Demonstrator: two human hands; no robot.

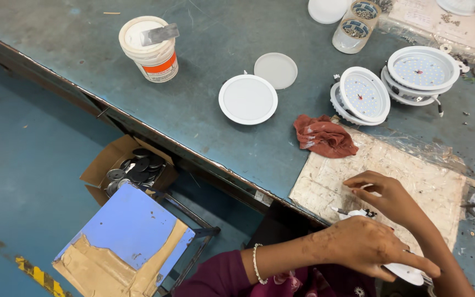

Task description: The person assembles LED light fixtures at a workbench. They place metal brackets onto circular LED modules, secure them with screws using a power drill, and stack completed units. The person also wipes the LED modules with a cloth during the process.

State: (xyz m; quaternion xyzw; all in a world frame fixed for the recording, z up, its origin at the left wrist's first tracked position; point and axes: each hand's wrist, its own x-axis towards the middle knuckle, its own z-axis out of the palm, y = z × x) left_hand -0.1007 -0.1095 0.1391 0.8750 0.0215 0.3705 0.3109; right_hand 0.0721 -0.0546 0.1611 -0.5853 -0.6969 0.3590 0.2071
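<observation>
My left hand (369, 247) reaches in from the lower left, a beaded bracelet on its wrist, and grips a white round lamp part (409, 273) at the table's near edge. Just beyond it my right hand (387, 197) is curled over a worn board (430, 181), pinching a small white piece (370, 190) between its fingers. Between the two hands lies a small white component with dark wires (354, 212); most of it is hidden by my left hand.
On the blue-grey table (210, 104) are a red rag (324, 136), a white round cover (248, 99), a white disc (275, 70), stacked LED lamp housings (364, 94) (421, 70), a white tub (149, 48) and jars of screws (353, 30). A box of dark discs (133, 168) and a blue stool (127, 231) stand below.
</observation>
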